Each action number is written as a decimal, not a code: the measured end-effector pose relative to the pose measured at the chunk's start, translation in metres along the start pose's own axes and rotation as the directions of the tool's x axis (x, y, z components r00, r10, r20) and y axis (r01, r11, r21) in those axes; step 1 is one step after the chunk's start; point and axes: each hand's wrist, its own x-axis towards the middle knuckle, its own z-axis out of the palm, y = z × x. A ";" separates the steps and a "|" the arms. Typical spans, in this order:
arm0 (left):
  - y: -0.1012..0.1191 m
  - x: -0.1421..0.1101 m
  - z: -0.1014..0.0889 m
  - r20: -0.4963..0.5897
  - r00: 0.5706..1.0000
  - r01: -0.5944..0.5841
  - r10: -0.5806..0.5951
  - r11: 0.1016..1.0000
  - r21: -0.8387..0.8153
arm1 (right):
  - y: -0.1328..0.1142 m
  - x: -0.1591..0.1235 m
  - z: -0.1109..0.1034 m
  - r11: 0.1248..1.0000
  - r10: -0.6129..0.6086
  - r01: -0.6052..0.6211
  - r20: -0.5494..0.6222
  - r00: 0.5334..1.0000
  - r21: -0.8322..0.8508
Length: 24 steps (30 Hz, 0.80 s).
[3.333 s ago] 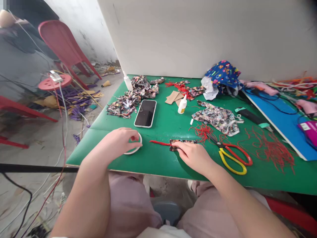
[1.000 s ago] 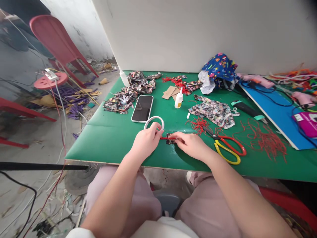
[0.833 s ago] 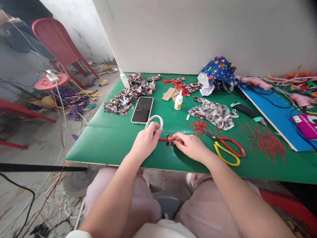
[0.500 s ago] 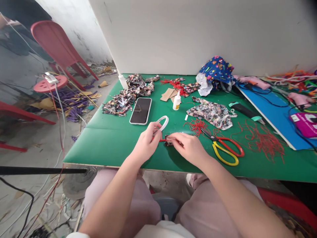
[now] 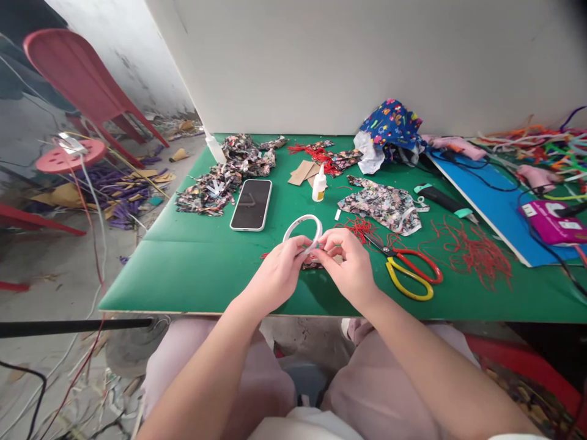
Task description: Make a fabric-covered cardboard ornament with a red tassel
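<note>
My left hand (image 5: 280, 269) is closed on a narrow roll of white tape (image 5: 302, 218), which stands tilted above the table. My right hand (image 5: 347, 260) pinches at the near right side of the roll, its fingertips close to those of my left. Whether a loose tape end lies between them is too small to make out. Beneath my fingers a small dark floral fabric piece (image 5: 312, 265) rests on the table, partly hidden. A bit of red cord (image 5: 265, 255) shows beside my left hand.
Scissors (image 5: 413, 272) lie right of my hands, near red threads (image 5: 481, 253) and floral cloth (image 5: 383, 205). Beyond the roll are a phone (image 5: 251, 205), a small glue bottle (image 5: 319, 184) and brown card pieces (image 5: 302, 173). A cutter (image 5: 444, 200) lies beside a blue board (image 5: 486, 211).
The tape roll has tilted and come between both hands. My right hand has left the floral piece on the table and now pinches at the roll. The view has shifted slightly right.
</note>
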 end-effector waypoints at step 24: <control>-0.004 0.002 0.004 -0.024 0.997 -0.064 0.069 0.982 0.179 | 0.006 -0.003 0.004 0.978 -0.150 0.141 -0.045 0.988 -0.152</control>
